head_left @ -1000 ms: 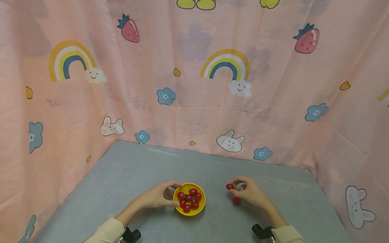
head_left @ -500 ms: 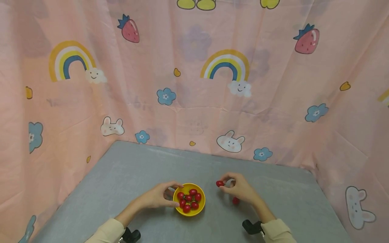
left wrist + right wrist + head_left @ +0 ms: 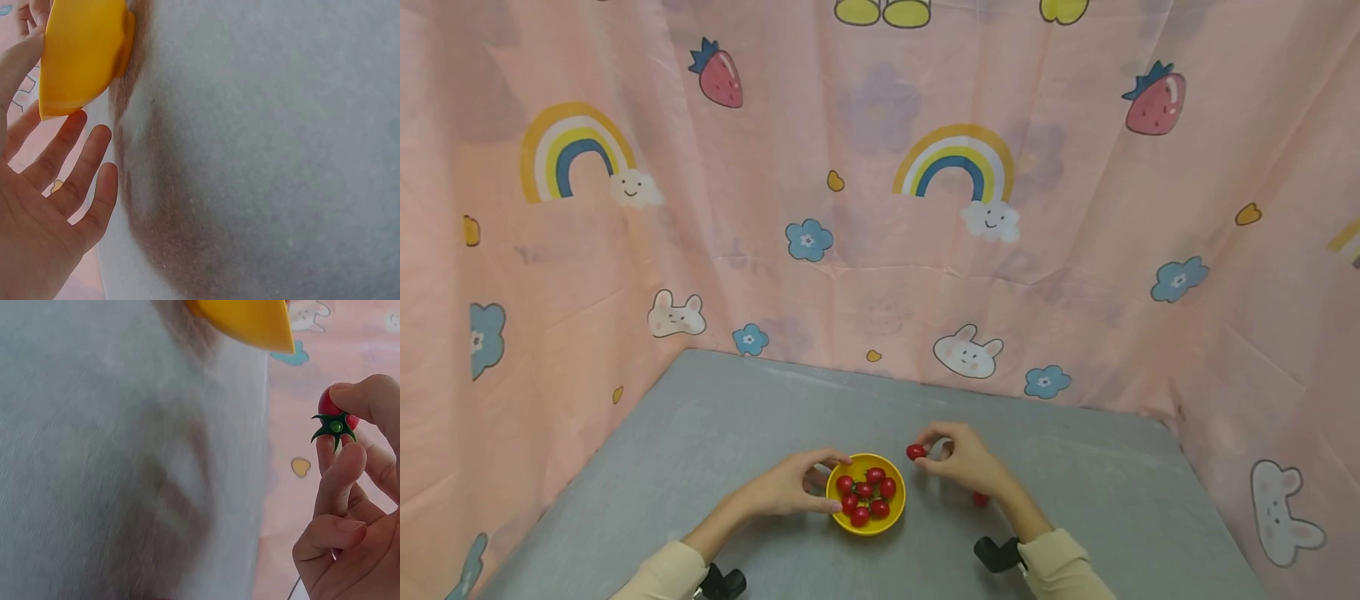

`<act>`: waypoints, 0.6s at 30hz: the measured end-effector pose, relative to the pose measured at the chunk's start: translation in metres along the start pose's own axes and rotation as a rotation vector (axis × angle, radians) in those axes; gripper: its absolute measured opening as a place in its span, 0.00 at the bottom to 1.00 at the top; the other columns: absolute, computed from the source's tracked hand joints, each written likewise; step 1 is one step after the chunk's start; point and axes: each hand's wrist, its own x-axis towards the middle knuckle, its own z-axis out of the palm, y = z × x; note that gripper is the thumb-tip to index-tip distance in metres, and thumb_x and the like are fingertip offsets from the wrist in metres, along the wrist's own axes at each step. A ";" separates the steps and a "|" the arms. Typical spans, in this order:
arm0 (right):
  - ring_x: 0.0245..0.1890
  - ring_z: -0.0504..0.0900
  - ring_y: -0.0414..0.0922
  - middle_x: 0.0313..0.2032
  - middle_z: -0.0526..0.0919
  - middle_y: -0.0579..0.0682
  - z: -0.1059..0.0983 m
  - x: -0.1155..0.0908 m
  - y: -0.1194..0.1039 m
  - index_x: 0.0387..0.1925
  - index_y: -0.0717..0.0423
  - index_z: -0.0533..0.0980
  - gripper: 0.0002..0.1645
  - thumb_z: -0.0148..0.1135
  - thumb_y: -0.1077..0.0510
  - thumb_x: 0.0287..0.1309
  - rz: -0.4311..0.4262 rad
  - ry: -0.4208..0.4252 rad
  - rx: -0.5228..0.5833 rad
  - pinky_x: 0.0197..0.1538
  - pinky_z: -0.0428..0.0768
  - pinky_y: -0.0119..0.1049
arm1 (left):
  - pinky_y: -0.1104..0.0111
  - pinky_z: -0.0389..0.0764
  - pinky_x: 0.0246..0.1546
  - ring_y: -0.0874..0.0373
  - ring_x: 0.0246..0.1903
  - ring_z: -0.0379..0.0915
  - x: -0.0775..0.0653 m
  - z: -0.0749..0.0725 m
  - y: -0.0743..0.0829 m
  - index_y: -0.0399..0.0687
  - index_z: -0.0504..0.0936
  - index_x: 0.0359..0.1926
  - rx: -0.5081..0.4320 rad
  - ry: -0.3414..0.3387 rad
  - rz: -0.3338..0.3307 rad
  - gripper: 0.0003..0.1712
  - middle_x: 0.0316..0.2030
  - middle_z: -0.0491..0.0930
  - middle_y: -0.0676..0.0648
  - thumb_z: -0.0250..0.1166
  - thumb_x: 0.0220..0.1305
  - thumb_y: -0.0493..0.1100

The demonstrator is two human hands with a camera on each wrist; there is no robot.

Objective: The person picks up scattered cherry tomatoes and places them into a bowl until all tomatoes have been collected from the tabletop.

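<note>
My left hand (image 3: 790,485) holds the left side of a small yellow bowl (image 3: 868,529), its thumb and index finger at the rim. In the left wrist view the other fingers spread loosely by the bowl's wall (image 3: 81,56). Several red cherry tomatoes (image 3: 864,490) lie inside the bowl. To the right, above the table, my right hand (image 3: 962,461) pinches one cherry tomato (image 3: 915,452) between thumb and fingertips. The right wrist view shows that tomato's green star-shaped calyx (image 3: 336,427). A second loose cherry tomato (image 3: 981,499) lies on the table, partly hidden behind my right wrist.
The grey table (image 3: 752,408) extends back to a pink curtain (image 3: 880,292) printed with rainbows, strawberries and rabbits. The curtain also encloses the left and right sides. A black wrist mount (image 3: 997,554) sits at my right cuff, another mount (image 3: 724,583) at the left.
My right hand has moved left with the pinched cherry tomato, closer to the bowl. My left hand and the bowl have stayed in place.
</note>
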 end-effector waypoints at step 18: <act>0.22 0.71 0.45 0.35 0.79 0.45 0.030 0.020 -0.023 0.40 0.52 0.83 0.10 0.75 0.59 0.58 -0.047 -0.095 0.019 0.25 0.73 0.31 | 0.65 0.82 0.44 0.56 0.47 0.80 0.000 0.000 -0.001 0.48 0.74 0.66 0.017 -0.004 -0.002 0.32 0.58 0.77 0.44 0.74 0.63 0.45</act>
